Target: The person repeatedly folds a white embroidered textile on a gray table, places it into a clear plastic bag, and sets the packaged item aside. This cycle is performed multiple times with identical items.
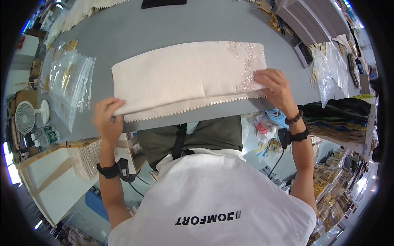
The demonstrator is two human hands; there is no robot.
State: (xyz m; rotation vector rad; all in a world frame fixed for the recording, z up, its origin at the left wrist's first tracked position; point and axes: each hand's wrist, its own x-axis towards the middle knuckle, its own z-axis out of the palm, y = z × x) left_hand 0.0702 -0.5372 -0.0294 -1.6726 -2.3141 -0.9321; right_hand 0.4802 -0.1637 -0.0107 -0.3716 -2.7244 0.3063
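Note:
A folded cream pleated cloth [166, 73] lies crosswise on the grey table [123, 30], its beaded edge along the side nearest me. Sparkling embroidery [247, 67] decorates its right end. My left hand [108, 118] grips the near left corner of the upper layer between thumb and fingers. At the near right corner, my right hand [275, 89] pinches the cloth beside the embroidery; its fingertips rest on the top layer. The lower layer shows as a strip below the upper fold.
Clear zip bags [70, 80] lie on the left, near a small white fan [26, 117] and plastic water bottles [46, 138]. Grey boxes [307, 21] and clear plastic bags [323, 73] occupy the right. A black flat object [163, 3] sits at the far edge of view.

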